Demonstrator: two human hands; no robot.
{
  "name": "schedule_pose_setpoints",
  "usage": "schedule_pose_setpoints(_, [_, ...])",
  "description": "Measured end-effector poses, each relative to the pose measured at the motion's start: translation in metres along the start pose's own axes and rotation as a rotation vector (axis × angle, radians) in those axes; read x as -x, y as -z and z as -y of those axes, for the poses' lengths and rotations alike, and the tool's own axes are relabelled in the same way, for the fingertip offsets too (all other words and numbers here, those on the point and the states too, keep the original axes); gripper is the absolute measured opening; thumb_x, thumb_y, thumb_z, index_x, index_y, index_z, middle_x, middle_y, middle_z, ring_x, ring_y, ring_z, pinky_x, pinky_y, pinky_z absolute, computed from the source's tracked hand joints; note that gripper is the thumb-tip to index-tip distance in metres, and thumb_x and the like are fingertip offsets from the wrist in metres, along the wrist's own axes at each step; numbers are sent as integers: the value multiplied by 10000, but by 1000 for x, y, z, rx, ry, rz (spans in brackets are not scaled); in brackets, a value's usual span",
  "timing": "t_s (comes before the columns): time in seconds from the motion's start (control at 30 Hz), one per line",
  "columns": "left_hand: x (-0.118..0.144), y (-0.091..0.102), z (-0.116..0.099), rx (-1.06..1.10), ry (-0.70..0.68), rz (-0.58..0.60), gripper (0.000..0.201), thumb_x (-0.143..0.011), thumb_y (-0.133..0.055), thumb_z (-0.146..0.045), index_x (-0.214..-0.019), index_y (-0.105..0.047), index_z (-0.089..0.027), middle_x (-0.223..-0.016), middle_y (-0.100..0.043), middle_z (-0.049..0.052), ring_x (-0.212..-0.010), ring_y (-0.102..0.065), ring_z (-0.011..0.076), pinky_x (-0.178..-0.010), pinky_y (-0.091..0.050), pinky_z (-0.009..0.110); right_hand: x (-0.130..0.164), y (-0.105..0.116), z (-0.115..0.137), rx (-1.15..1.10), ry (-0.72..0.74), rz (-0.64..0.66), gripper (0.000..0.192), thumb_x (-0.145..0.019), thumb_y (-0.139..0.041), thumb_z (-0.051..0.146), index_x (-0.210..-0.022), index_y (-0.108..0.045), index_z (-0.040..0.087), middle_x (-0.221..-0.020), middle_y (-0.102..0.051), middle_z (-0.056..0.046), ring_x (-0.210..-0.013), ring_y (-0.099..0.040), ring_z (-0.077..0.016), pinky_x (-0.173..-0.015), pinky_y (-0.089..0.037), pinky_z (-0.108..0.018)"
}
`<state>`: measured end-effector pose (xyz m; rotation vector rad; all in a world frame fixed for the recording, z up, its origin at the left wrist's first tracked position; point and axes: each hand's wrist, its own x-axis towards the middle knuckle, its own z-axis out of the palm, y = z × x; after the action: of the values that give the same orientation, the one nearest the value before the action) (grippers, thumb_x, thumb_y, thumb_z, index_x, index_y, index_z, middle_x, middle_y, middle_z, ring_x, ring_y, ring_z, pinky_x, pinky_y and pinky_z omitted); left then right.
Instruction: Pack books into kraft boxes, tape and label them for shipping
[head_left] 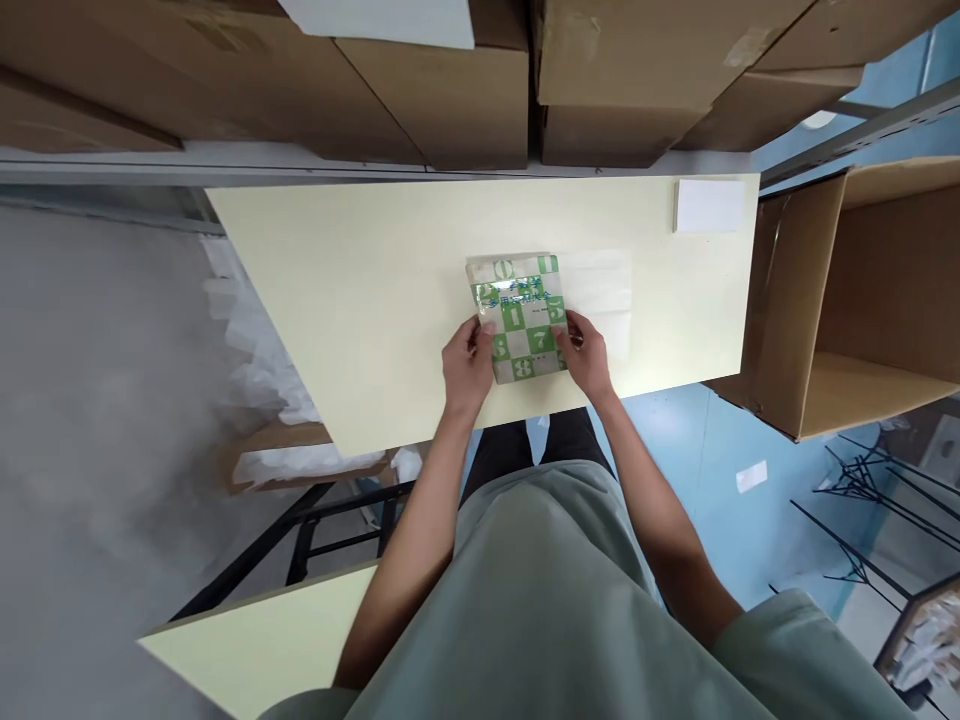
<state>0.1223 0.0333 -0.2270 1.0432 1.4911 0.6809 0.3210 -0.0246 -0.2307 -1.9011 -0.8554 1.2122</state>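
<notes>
A book (525,318) with a green and white checkered cover, numbers and blue lettering is at the front middle of a pale yellow table (360,300). My left hand (469,364) grips its left edge, thumb on the cover. On the opposite edge, my right hand (585,352) holds it the same way, fingers curled at the side. Just right of the book, a white sheet (600,295) lies flat, its left part behind the book. Whether the book touches the table or is slightly raised, I cannot tell.
A small white stack of paper or cards (709,206) lies at the table's back right corner. An open cardboard box (795,300) stands beyond the right edge. Cardboard boxes (450,100) line a shelf behind the table. White wrapping material (262,330) lies below on the left.
</notes>
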Motion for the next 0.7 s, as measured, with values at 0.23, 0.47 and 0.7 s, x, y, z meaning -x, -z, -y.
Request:
schedule_pose_setpoints(0.23, [-4,-9,13,-111,-22,-156,613,-1011,-646,-706,-1282,-785,-174,-1273,-790,154,-1196,-749,309,-1068,-620,453,10,9,5,45,83,74,541,-1079,-572,628,-1466,-669,262,-1364,-724,-146,-1166,-760,-274,-965,-689,-434])
schedule_pose_setpoints(0.47, [11,-23,-3,-384,-169,-312,425,-1058,-664,-478,-1388,-708,-213,-1386,-679,176,-1368,-638,338,-1211,-521,545,9,83,0,374,-43,-317,452,-1066,-638,531,-1380,-651,207,-1284,-721,-166,-1025,-731,-259,-877,-638,-448])
schedule_pose_setpoints(0.7, [31,-116,-46,-440,-288,-7,282,-1082,-588,-317,-1328,-704,-243,-1333,-719,138,-1318,-665,300,-1149,-556,492,-7,86,-11,599,-96,-275,161,-1085,-594,350,-1136,-676,221,-1138,-711,-106,-963,-686,-233,-801,-547,-360])
